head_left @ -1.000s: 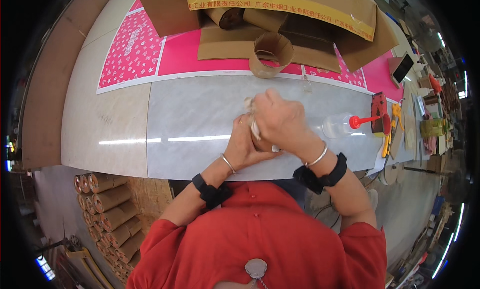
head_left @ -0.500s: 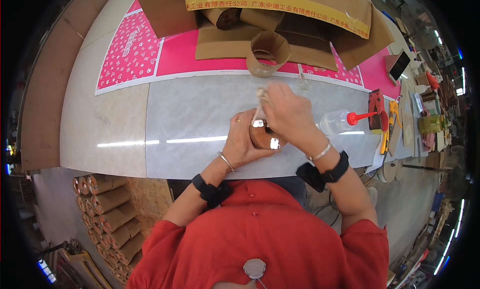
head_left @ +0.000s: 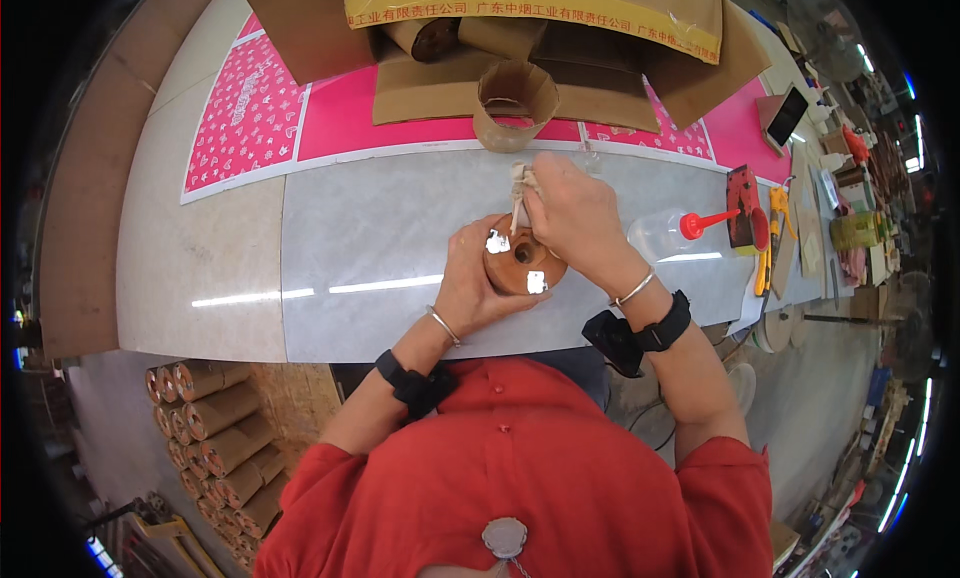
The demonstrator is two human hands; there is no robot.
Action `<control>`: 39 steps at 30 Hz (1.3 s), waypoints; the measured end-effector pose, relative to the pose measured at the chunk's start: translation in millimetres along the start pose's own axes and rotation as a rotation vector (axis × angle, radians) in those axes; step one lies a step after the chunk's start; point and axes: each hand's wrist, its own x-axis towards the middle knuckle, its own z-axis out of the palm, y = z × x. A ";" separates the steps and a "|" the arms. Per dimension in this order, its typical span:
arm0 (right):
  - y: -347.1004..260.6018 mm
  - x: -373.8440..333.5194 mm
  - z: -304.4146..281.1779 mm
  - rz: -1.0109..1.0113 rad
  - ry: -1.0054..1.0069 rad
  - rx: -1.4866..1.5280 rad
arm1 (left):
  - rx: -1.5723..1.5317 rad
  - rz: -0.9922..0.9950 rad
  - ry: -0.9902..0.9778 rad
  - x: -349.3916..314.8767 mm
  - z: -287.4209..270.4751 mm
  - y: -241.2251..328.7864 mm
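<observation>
A glossy brown round piece [head_left: 514,270] with a dark hole in its top face is held over the table, near its front edge. My left hand [head_left: 468,278] wraps its left side, thumb along the near edge. My right hand [head_left: 578,214] is closed on a bunched whitish cloth [head_left: 523,182], whose lower end touches the top of the piece near the hole. Right of that hand lies a clear plastic bottle [head_left: 655,235] with a red nozzle. The right fingers partly hide the cloth.
Beyond my hands stand a cardboard tube [head_left: 505,130] and an open cardboard box [head_left: 440,96] on pink printed sheets [head_left: 345,113]. A red tool [head_left: 741,190], yellow-handled tools [head_left: 777,216] and a propped phone [head_left: 787,116] are at right. Paper-wrapped rolls [head_left: 228,412] are stacked below left.
My right hand and the cloth have shifted across the piece, so its hole now shows. My left hand keeps its hold. The whole view has moved slightly.
</observation>
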 end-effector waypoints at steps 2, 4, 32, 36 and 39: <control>-3.7 -8.2 -5.4 -0.018 -0.004 -0.013 | 0.053 0.043 0.013 2.1 -0.9 1.4; -11.9 -28.5 -15.5 -0.037 -0.014 -0.019 | 0.108 0.077 0.028 2.7 -4.5 2.3; -12.8 -48.3 -30.4 0.121 0.080 0.105 | 0.120 0.126 -0.062 5.1 -13.8 9.5; -8.5 -51.8 -22.2 0.162 0.088 0.126 | 0.175 0.224 0.013 -1.3 -32.6 24.5; -8.6 -51.3 -21.5 0.159 0.126 0.130 | 0.254 0.239 -0.022 -5.2 -40.4 32.7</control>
